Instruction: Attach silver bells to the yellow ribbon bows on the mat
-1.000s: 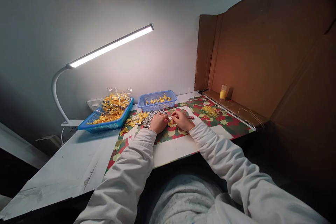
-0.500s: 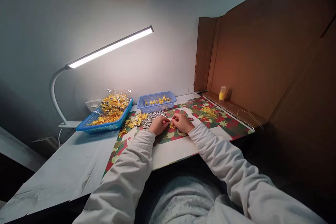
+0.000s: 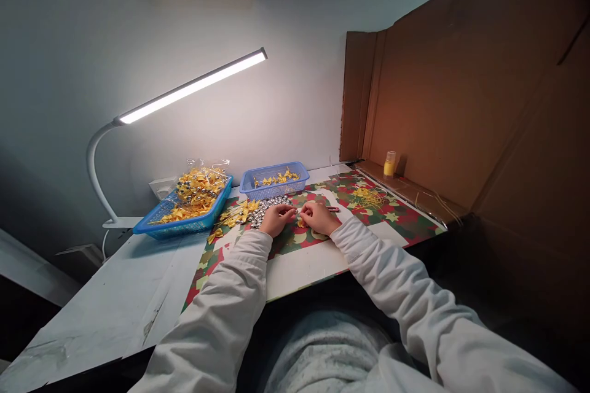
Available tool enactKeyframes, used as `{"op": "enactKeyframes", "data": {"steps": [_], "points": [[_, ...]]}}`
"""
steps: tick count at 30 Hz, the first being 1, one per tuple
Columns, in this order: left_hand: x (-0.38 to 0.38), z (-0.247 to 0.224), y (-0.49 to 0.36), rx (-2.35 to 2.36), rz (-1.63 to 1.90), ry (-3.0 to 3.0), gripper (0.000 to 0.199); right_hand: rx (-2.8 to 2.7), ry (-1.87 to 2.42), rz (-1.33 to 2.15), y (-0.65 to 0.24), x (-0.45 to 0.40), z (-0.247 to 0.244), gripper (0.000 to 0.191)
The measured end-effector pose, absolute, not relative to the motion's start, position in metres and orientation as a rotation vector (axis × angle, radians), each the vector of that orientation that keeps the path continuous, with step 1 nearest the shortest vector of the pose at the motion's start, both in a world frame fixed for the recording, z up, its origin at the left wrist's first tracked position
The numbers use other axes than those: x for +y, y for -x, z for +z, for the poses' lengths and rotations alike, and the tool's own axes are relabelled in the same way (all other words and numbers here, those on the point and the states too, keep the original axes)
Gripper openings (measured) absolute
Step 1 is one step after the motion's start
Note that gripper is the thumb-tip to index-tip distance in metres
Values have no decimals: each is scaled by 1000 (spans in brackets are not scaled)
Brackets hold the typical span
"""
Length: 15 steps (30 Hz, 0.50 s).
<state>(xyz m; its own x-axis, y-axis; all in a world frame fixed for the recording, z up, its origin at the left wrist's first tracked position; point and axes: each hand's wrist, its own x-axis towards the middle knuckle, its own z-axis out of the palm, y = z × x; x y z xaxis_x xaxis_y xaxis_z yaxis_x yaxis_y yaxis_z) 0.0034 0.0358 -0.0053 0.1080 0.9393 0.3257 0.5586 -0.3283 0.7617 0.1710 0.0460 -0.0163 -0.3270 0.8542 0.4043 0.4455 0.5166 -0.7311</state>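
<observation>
Over the camouflage-patterned mat [image 3: 295,248], my left hand [image 3: 277,220] and my right hand [image 3: 319,218] work with fingertips almost touching. Both are closed in a pinch; whatever small piece lies between the fingers is too tiny to make out. A yellow ribbon bow [image 3: 301,223] shows just under my right fingertips, and I cannot tell whether it is gripped. Behind my left hand spreads a pile of shiny silver beads or bells [image 3: 262,210]. Loose yellow bows [image 3: 240,214] lie left of that pile. A pink-edged small tool [image 3: 333,209] pokes out beyond my right hand.
A blue basket [image 3: 177,225] heaped with yellow bows stands at left, and a smaller blue basket [image 3: 275,186] with some sits behind. Yellow cords [image 3: 369,197] lie at right, near a small yellow bottle [image 3: 389,166]. A lamp [image 3: 193,86] arches overhead; cardboard [image 3: 442,98] walls the right side.
My fingertips have shifted slightly while staying pinched close together; a small pale spot now shows between them. The view has tilted a little. The baskets and piles look the same.
</observation>
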Motion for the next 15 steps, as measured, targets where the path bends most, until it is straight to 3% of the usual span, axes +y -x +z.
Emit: {"op": "enactKeyframes", "data": {"steps": [15], "points": [[35, -11, -6, 1518, 1197, -2057, 24, -1980, 1100, 643, -170, 44, -16, 12]]}}
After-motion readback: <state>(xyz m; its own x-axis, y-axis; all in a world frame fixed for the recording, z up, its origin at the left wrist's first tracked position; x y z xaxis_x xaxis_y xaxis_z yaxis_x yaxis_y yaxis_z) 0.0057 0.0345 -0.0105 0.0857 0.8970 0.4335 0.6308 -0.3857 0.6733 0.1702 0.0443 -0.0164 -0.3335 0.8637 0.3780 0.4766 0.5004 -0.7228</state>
